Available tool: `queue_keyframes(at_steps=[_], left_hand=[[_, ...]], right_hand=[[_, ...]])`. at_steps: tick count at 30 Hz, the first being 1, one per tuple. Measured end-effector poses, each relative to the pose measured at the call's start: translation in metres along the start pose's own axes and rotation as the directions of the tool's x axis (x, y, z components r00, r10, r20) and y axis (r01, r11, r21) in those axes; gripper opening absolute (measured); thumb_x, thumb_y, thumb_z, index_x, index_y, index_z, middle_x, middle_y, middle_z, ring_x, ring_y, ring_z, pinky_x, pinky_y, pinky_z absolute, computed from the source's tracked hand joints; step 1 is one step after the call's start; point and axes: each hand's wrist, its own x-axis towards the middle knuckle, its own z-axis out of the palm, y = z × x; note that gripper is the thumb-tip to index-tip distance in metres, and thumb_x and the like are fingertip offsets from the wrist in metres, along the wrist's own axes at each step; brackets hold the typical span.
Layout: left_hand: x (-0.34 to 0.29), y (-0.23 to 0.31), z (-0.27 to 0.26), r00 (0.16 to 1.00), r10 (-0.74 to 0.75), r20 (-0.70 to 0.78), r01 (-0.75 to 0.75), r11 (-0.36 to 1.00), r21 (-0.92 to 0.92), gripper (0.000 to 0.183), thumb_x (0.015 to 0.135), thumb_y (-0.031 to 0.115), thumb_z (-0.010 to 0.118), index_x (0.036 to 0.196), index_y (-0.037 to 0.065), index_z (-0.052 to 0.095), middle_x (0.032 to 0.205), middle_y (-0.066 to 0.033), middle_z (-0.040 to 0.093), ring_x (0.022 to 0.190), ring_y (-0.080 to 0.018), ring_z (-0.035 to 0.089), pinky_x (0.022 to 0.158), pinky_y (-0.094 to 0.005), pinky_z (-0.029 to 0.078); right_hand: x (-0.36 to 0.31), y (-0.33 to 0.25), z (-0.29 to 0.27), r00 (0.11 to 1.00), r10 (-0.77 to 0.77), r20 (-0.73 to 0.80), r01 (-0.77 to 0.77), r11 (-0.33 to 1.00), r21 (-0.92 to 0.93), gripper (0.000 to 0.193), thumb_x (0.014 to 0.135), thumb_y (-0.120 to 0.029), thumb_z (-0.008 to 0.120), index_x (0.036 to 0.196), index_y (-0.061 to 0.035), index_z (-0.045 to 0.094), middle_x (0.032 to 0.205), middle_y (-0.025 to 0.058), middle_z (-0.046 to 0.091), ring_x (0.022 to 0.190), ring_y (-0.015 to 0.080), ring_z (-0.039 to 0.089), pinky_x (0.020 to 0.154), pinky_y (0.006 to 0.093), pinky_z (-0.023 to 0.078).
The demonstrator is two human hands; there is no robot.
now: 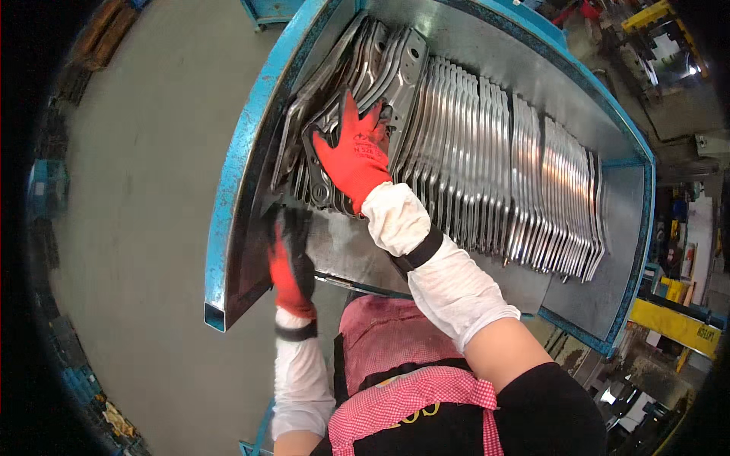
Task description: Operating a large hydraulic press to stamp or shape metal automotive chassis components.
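Stamped sheet-metal parts [456, 152], shiny and curved with holes, stand on edge in a long row inside a blue-framed metal bin [245, 140]. At the bin's left end, several more of these parts [413, 64] lean at a slant, less evenly lined up. My right hand [357, 152], in a red glove with dark fingertips, rests on the leaning parts. Its thumb and fingers are spread, and it is open. My left hand [293, 262], gloved alike, hovers by the bin's near left wall, below the leaning parts. Motion smears its fingers, so their state is unclear.
The bin's raised blue rim surrounds the parts, and its near left corner ends in an open square tube [215, 315]. Grey floor [144, 228] lies to the left. Yellow machine framing [677, 327] stands at the right. A blue metal stand [274, 9] is beyond the bin.
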Motion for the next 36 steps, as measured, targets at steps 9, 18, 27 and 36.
queue_keyframes(at_steps=[9,18,27,36], left_hand=[[0.027,-0.044,-0.009,0.906,0.191,0.377,-0.41,0.612,0.676,0.048,0.082,0.003,0.041,0.13,0.001,0.039,0.128,-0.0209,0.044,0.119,-0.0324,0.042,0.1,-0.0408,0.031],[0.05,0.02,0.017,0.932,0.346,0.106,-0.345,0.758,0.554,0.039,0.085,0.001,0.043,0.124,-0.005,0.043,0.121,-0.0217,0.049,0.111,-0.0334,0.049,0.094,-0.037,0.038],[0.02,0.092,0.07,0.967,0.256,-0.001,-0.174,0.658,0.732,0.065,0.082,0.025,0.059,0.137,0.006,0.03,0.145,-0.0175,0.016,0.134,-0.0362,0.009,0.108,-0.0476,0.01],[0.079,0.048,0.062,0.892,0.168,0.42,-0.434,0.054,0.899,0.052,0.072,0.042,0.061,0.12,0.022,0.054,0.148,-0.0136,0.009,0.133,-0.0423,0.01,0.104,-0.0589,0.007]], right_hand=[[0.021,0.093,-0.042,0.995,-0.073,-0.074,0.086,0.978,0.188,0.078,0.081,-0.046,0.057,0.137,-0.0027,0.024,0.14,0.0213,0.027,0.129,0.0308,0.028,0.107,0.0329,0.021],[0.001,0.103,0.066,0.989,-0.091,0.116,0.064,0.973,0.223,0.067,0.092,-0.037,0.039,0.141,-0.0035,0.008,0.146,0.0212,-0.002,0.136,0.0309,0.003,0.11,0.0338,0.011],[0.034,0.097,0.074,0.987,0.158,0.026,-0.159,0.939,0.305,0.068,0.089,-0.047,0.043,0.14,-0.01,0.019,0.145,0.0109,0.019,0.132,0.0196,0.023,0.107,0.0302,0.022],[-0.068,0.18,-0.101,0.94,-0.301,0.163,0.11,0.717,0.689,0.043,0.092,-0.026,0.042,0.129,-0.0023,0.042,0.134,0.0114,0.041,0.127,0.0189,0.034,0.106,0.0278,0.022]])
